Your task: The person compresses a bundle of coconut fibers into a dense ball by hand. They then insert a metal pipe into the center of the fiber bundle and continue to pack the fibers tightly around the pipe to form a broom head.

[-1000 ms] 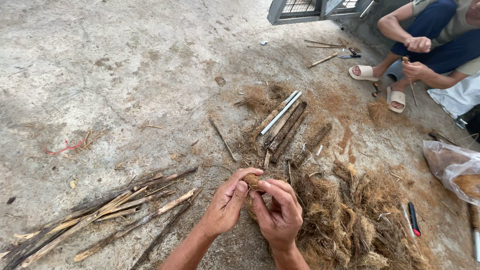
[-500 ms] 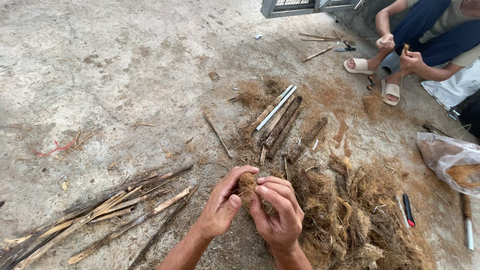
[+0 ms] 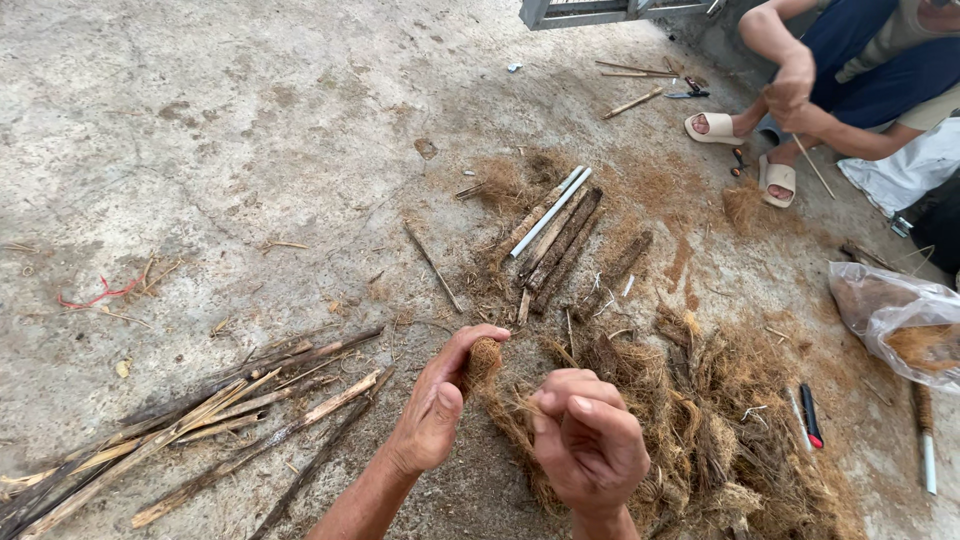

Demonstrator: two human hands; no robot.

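My left hand (image 3: 437, 405) is closed around a small wad of brown fibre (image 3: 484, 358), thumb over the top and fingers curled under, holding it just above the concrete floor (image 3: 250, 130). My right hand (image 3: 590, 440) is curled into a fist close beside it, with loose strands of the same fibre running from the wad under its fingers; I cannot tell whether that fist actually pinches any strands. Both hands hang over the near edge of a big heap of coconut husk (image 3: 720, 420). Beyond the wad lies a row of dark sticks (image 3: 565, 240) with a white rod (image 3: 550, 212) among them. To my left is a pile of split cane strips (image 3: 190, 420). Another person (image 3: 850, 70) squats at the far right in pale sandals.
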